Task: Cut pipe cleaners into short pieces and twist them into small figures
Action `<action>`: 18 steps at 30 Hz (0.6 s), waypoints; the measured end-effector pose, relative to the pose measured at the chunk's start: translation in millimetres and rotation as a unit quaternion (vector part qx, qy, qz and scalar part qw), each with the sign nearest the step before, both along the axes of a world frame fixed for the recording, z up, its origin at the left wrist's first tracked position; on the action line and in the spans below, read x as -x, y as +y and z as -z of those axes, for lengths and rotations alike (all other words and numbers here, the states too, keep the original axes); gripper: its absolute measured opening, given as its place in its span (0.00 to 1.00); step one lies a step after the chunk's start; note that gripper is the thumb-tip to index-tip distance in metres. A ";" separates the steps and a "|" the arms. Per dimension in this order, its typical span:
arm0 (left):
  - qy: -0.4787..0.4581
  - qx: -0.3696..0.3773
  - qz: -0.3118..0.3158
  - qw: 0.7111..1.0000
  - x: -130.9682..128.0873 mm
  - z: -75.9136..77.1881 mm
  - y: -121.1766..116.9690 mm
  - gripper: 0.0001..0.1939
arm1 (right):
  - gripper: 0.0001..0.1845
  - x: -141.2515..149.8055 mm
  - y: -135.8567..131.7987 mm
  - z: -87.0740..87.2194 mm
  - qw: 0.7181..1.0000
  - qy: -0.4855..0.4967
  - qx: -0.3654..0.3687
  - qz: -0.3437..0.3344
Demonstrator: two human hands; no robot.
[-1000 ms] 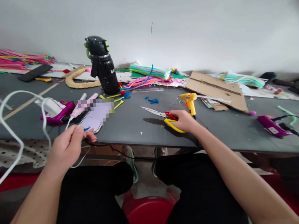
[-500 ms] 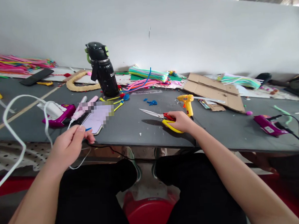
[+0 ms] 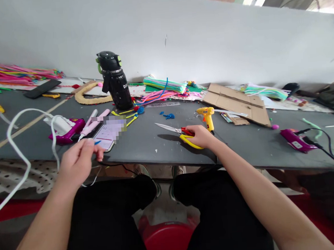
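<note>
My left hand (image 3: 78, 160) is closed at the table's front edge, pinching a short piece of blue pipe cleaner (image 3: 97, 143) whose tip sticks out to the right. Just beyond it lies a phone (image 3: 108, 138), its lit screen partly blurred out. My right hand (image 3: 202, 136) grips scissors (image 3: 170, 128) with one red and one yellow handle, the blades pointing left over the table. Small blue pieces (image 3: 168, 116) lie in a loose group behind the blades. A yellow glue gun (image 3: 207, 115) stands just past my right hand.
A black bottle (image 3: 117, 84) stands behind the phone. Purple power strips (image 3: 69, 131) sit at both sides, with a white cable looping at left. Bundles of pipe cleaners (image 3: 164, 83) and a cardboard sheet (image 3: 236, 103) lie along the wall. A red stool (image 3: 169, 238) is below.
The view has shifted slightly. Both hands keep their hold, the left on the blue piece and the right on the scissors. The phone's screen content looks different.
</note>
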State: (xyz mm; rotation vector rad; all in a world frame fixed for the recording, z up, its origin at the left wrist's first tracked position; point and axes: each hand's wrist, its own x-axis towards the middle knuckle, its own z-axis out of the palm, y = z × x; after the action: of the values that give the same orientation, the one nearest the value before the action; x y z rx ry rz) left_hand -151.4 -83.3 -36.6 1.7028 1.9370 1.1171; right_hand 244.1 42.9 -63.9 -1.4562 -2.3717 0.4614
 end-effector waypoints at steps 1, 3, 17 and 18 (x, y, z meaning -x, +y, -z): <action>-0.012 0.001 0.023 1.000 -7.8 -3.0 6.1 0.21 | 0.20 0.0 -0.2 0.1 1.000 0.007 -0.001 -0.001; -0.021 0.005 0.073 0.997 -27.8 -6.1 23.0 0.22 | 0.20 -0.3 -1.6 -0.4 1.000 0.024 -0.007 0.000; -0.128 0.027 0.229 0.965 -105.1 20.1 104.6 0.21 | 0.21 -3.9 -8.4 -5.9 0.999 0.024 -0.018 -0.033; -0.134 0.031 0.230 0.963 -104.4 20.5 104.0 0.21 | 0.22 -3.7 -8.1 -6.1 0.999 0.024 -0.019 -0.033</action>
State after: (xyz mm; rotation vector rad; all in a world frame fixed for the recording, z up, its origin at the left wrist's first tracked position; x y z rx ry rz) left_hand -47.0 20.7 -57.1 1.7403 1.3090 1.0296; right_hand 247.8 34.8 -57.8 -1.3382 -2.3847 0.4601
